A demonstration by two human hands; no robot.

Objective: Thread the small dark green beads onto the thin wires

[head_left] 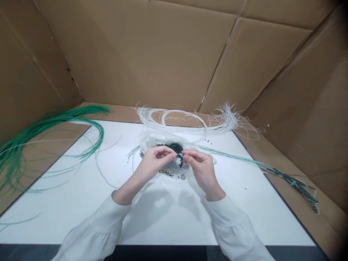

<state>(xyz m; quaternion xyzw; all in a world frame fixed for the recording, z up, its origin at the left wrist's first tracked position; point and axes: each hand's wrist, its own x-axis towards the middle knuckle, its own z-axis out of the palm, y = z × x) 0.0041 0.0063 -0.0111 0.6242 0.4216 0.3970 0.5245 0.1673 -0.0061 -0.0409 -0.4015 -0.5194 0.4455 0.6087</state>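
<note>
A clear plastic bag holding small dark green pieces lies open in the middle of the white table. Over it, my left hand pinches thumb and forefinger together at a thin strand. Facing it from the right, my right hand is closed in a similar pinch, its fingertips a short gap from the left ones. The strand between them is too small to make out well. Thin green wires run from beside the bag to the right, ending in dark beaded lengths.
Loose green wires spread over the left side. A coiled bundle of white wires lies at the back. Cardboard walls enclose the back and both sides. Several tiny dark bits lie behind the bag.
</note>
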